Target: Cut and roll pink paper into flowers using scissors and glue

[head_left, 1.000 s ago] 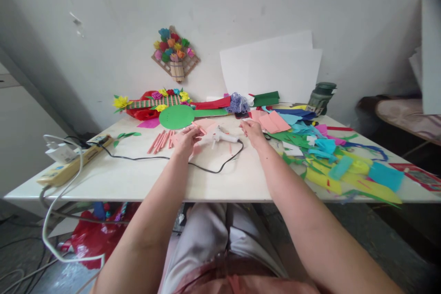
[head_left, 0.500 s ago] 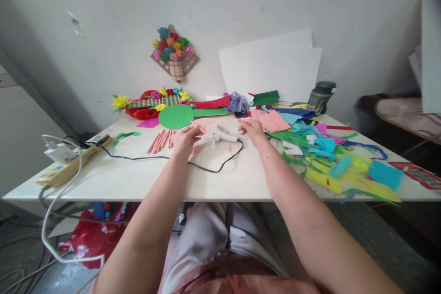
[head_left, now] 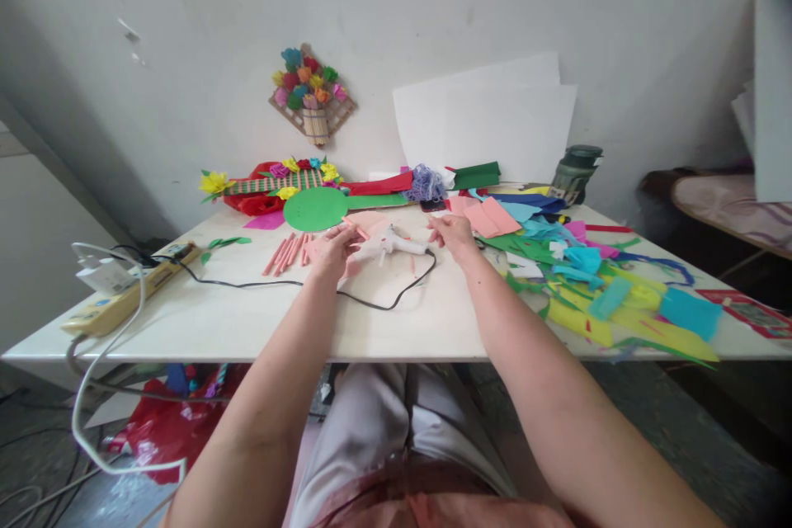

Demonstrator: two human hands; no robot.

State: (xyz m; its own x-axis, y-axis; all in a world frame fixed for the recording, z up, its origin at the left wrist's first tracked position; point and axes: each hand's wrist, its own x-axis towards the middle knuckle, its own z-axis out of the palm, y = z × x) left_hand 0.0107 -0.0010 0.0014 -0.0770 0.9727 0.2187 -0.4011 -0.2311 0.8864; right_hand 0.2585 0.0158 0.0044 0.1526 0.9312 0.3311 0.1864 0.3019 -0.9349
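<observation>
Between my hands lies a white glue gun [head_left: 405, 245] with a black cord. My left hand [head_left: 334, 252] is closed on a thin pink paper roll [head_left: 354, 226], whose end sticks out past the fingers. Just left of that hand, several similar pink paper rolls [head_left: 286, 254] lie side by side. Flat pink paper [head_left: 371, 220] lies behind the glue gun. To the right of it, my right hand [head_left: 453, 233] is held with its fingers pinched together; whatever they hold, if anything, is too small to make out. Folded pink crepe paper [head_left: 492, 217] is beyond this hand.
A green paper disc [head_left: 317, 209] lies behind my left hand. Colourful paper scraps [head_left: 594, 289] cover the right side, with a dark bottle [head_left: 575, 173] behind. The glue gun's cord [head_left: 247, 285] crosses the table to a power strip [head_left: 124, 301] at the left.
The view has shifted very slightly. Both hands stay almost where they were, the left still on the pink paper roll.
</observation>
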